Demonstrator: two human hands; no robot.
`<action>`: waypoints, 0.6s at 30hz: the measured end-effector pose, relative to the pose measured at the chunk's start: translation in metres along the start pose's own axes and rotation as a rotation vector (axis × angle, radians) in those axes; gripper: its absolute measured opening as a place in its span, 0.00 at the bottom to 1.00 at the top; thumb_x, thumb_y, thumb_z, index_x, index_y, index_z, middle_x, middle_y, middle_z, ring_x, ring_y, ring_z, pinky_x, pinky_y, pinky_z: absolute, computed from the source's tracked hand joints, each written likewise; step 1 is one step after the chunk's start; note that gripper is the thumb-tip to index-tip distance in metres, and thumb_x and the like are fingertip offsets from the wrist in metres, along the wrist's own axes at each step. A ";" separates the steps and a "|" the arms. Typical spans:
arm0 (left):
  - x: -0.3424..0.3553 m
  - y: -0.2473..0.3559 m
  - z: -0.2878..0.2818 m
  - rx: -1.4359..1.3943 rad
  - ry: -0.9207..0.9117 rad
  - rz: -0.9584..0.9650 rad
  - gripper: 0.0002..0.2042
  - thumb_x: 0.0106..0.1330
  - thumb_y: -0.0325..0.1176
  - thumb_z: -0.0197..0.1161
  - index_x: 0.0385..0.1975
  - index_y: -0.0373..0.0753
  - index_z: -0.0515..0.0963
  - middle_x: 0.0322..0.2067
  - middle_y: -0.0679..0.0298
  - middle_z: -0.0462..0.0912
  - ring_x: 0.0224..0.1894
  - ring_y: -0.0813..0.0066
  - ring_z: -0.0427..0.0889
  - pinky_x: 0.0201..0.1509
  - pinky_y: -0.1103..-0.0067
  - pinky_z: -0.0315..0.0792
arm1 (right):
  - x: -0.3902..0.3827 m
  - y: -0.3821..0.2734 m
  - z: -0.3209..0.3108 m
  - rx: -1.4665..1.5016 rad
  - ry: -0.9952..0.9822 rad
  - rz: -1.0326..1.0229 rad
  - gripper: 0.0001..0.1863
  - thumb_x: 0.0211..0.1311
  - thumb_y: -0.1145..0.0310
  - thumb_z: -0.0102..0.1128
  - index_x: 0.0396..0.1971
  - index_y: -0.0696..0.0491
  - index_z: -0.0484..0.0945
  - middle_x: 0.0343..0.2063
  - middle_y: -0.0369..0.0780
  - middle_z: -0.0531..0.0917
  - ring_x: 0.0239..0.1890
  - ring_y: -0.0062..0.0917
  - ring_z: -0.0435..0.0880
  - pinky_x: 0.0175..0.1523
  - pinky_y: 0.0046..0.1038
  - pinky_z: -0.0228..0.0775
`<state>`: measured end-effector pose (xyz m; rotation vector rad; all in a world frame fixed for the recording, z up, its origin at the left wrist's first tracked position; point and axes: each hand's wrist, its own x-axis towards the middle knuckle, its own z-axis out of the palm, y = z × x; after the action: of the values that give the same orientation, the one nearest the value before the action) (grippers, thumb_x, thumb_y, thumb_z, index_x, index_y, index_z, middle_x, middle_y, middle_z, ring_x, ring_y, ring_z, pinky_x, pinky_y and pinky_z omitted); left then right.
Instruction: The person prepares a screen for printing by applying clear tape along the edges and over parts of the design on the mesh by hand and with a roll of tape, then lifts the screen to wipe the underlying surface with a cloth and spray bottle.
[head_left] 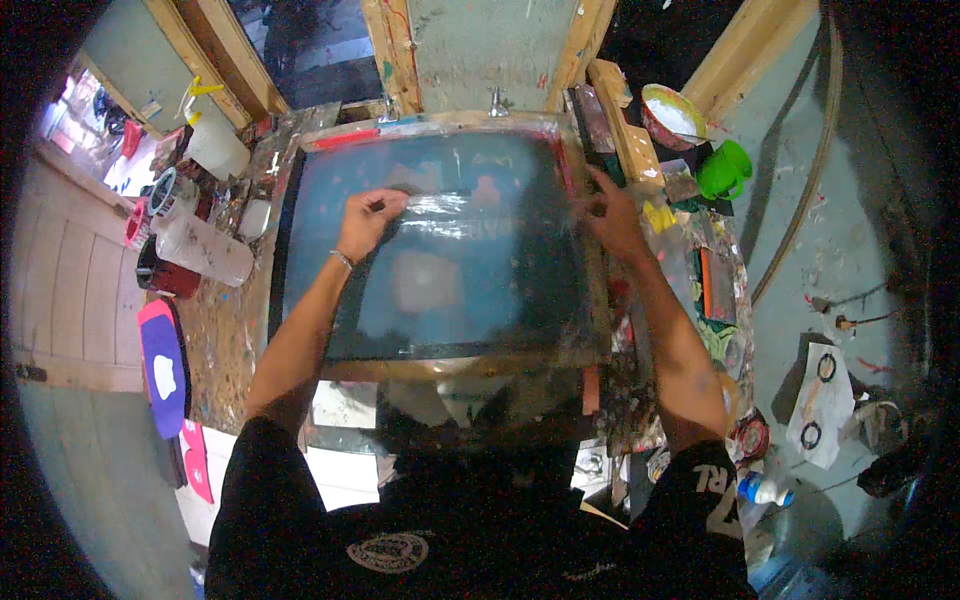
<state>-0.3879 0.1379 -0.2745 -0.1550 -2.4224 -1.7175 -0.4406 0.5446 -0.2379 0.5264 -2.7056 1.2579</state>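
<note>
Centrally, a large mesh screen (490, 285) in a wooden rim (470, 368), set over a paint-stained worktop (215, 335), blue-grey with paler shapes across the mesh and 2 metal fittings (497, 103) at the far edge. On the mesh, toward the far half, a shiny clear strip (440, 204) running sideways, with another bright streak just nearer; to judge by the crinkled gleam, thin film or tape.

Over the mesh, the left hand (370, 220), thumb and forefinger bent together in a pinch at the left end of the strip; impossible to tell from here between holding the film and merely touching it. At the right side of the screen, the right hand (610, 215), fingers curled beside the rim; grip or no grip, also impossible to tell.

As for handling, expect little weight from the strip, plus limpness, cling and a tendency to crease or fold onto itself. Best taken by an end or a corner, between thumb and 1 fingertip. From the screen, expect more weight and a stiff, awkwardly wide shape, but a taut mesh likely to dent or tear under a sharp poke. Best held by the wooden rim, along the near rail or at both sides.

To the right, a bowl (673, 115) and a green mug (724, 172); to the left, a spray bottle (217, 147).
</note>
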 end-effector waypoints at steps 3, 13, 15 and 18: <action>0.000 -0.004 0.004 0.024 0.007 -0.024 0.08 0.64 0.28 0.63 0.40 0.34 0.81 0.30 0.70 0.83 0.36 0.85 0.79 0.42 0.85 0.72 | -0.001 0.010 -0.001 0.165 0.001 0.195 0.13 0.53 0.71 0.64 0.40 0.53 0.83 0.43 0.44 0.84 0.43 0.34 0.83 0.52 0.33 0.73; 0.001 0.009 0.035 -0.201 0.291 -0.092 0.05 0.66 0.27 0.58 0.33 0.34 0.79 0.26 0.68 0.81 0.24 0.85 0.75 0.30 0.86 0.69 | -0.004 0.014 0.024 0.068 0.297 0.107 0.11 0.54 0.70 0.65 0.38 0.52 0.83 0.33 0.43 0.84 0.34 0.37 0.83 0.43 0.35 0.74; 0.000 0.012 0.042 -0.260 0.296 -0.060 0.05 0.67 0.26 0.56 0.32 0.35 0.78 0.24 0.68 0.80 0.24 0.85 0.74 0.30 0.86 0.69 | -0.001 0.012 0.025 0.162 0.462 0.142 0.12 0.55 0.70 0.64 0.41 0.51 0.82 0.31 0.44 0.83 0.35 0.38 0.83 0.43 0.36 0.74; 0.003 -0.006 0.040 -0.239 0.319 0.030 0.05 0.67 0.25 0.54 0.30 0.35 0.77 0.22 0.68 0.78 0.23 0.85 0.73 0.30 0.85 0.68 | 0.001 0.012 0.023 -0.169 0.215 0.171 0.14 0.56 0.70 0.61 0.44 0.49 0.79 0.31 0.47 0.81 0.36 0.42 0.80 0.43 0.39 0.72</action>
<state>-0.3951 0.1732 -0.2918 0.0509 -1.9796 -1.8525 -0.4448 0.5338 -0.2609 0.1347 -2.6834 1.0387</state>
